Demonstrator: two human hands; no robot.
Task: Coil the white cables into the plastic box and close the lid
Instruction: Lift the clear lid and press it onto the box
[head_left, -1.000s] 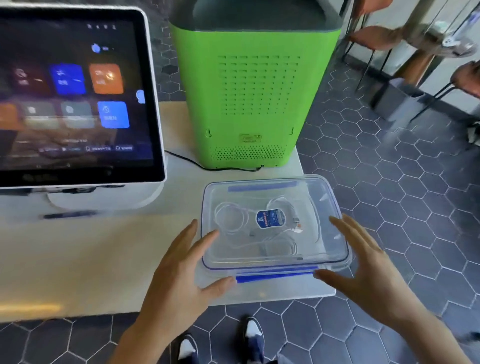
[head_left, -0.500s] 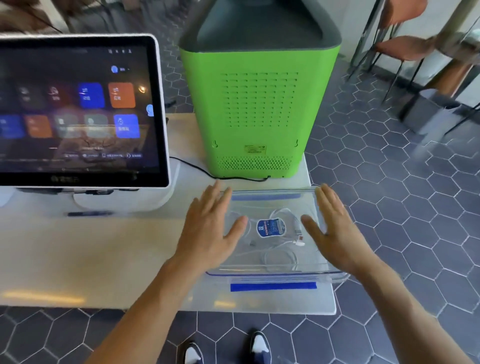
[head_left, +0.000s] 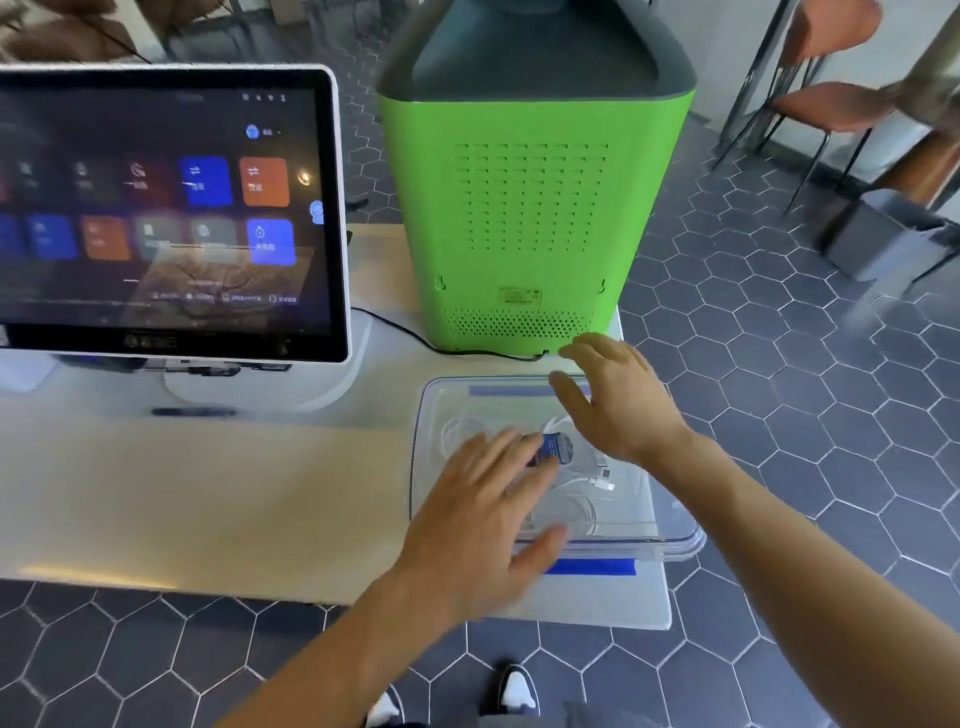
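Your left hand (head_left: 483, 512) lies flat on the lid (head_left: 670, 525), fingers straight and spread, gripping nothing; your right hand (head_left: 621, 402) is over the lid's far edge, fingers extended and relaxed, and whether it touches the lid you cannot tell from here; one box (head_left: 431, 467), clear plastic, sits at the table's (head_left: 208, 493) right end with its lid on; the white cables (head_left: 582, 506) lie coiled inside, their number unclear, with one blue tag (head_left: 558, 447) among them; one blue strip (head_left: 592, 566) shows at the near edge; behind stand one green unit (head_left: 530, 218) and one screen (head_left: 166, 208); two chairs (head_left: 826, 98) stand far right.
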